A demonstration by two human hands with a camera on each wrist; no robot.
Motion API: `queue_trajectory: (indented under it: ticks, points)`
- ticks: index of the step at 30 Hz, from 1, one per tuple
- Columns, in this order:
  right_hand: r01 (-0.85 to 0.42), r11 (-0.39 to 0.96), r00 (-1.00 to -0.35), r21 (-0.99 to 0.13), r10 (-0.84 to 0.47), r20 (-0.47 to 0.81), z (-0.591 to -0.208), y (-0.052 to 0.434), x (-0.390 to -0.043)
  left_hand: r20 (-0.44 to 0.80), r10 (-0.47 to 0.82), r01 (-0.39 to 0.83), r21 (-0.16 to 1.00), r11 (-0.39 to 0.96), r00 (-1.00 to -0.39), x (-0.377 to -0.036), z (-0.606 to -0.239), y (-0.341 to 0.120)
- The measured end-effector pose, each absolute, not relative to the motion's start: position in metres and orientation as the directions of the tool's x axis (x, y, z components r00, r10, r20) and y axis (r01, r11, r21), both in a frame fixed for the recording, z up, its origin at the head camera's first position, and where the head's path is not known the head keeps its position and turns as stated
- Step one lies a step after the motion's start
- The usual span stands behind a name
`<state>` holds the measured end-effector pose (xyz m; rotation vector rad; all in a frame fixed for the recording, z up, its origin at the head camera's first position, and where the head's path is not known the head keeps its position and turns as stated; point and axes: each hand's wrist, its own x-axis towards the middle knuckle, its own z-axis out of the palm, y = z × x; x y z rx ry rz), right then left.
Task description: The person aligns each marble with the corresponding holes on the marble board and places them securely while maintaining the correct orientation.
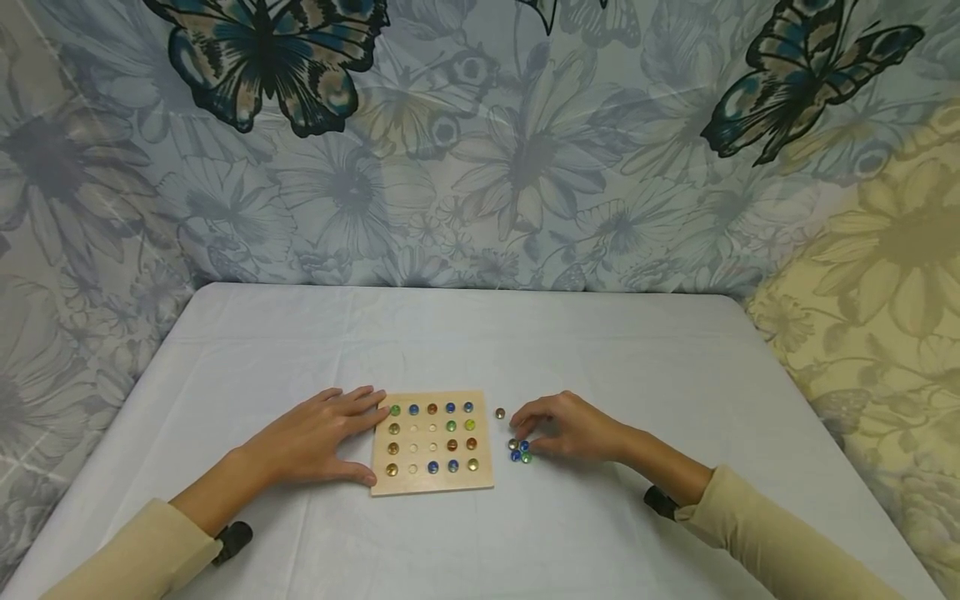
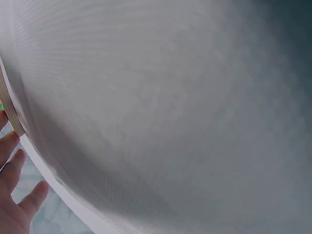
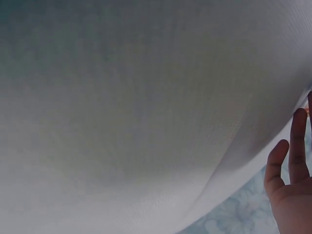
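here's the right hand [image 1: 566, 427], fingers bent over the clustered marbles [image 1: 524, 447]; can't tell if one's pinched. a lone marble [image 1: 500, 413] sits just off its fingertips, the wooden board [image 1: 442, 483] beyond. left hand [image 1: 322, 437], loosely spread, touches the board's far edge: best lift singly, keep that steady.

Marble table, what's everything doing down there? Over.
Left hand touching wooden board. Right hand at loose marbles, grip unclear. Board partly filled, some hollows bare. Lone marble beside board; no obstruction visible.
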<state>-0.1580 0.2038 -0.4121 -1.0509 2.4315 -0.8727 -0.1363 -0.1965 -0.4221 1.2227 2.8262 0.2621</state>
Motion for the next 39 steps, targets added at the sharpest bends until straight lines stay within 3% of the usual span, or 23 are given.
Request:
queue_trajectory:
  ticks: [26, 39]
  points:
    - [-0.565, 0.542, -0.687, -0.622, -0.726, -0.009, -0.409, 0.201, -0.16, 0.036, 0.734, 0.728, 0.167, 0.664, -0.678, -0.136, -0.424, -0.197]
    - [-0.58, 0.504, -0.689, -0.64, -0.723, 0.054, -0.402, 0.168, -0.165, 0.021, 0.731, 0.721, 0.185, 0.668, -0.682, -0.136, -0.422, -0.197]
